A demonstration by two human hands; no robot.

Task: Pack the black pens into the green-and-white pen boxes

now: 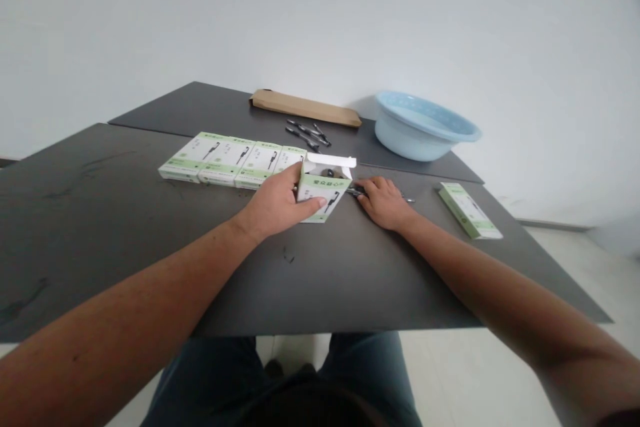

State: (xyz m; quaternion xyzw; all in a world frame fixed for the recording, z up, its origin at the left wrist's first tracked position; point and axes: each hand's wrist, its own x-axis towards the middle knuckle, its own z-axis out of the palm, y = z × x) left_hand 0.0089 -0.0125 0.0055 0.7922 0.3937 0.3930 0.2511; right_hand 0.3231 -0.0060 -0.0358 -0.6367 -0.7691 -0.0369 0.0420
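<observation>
My left hand [280,203] grips a white and green carton [325,197], thumb across its printed front and fingers behind. The carton's top flap is raised, and dark ends show inside its mouth. Just right of it, my right hand [383,202] rests low on the table with fingers curled over dark pens [356,191]. One pen tip sticks out beyond the hand, while the fingers cover most of the rest. Behind the carton, several black and clear pens [307,133] lie loose in a small pile.
Several matching cartons [227,157] lie in a row at left on the dark table [150,267]. Another carton [470,210] lies at right. Along the back are a flat brown cardboard piece [305,108] and a light blue basin [425,127], near the white wall.
</observation>
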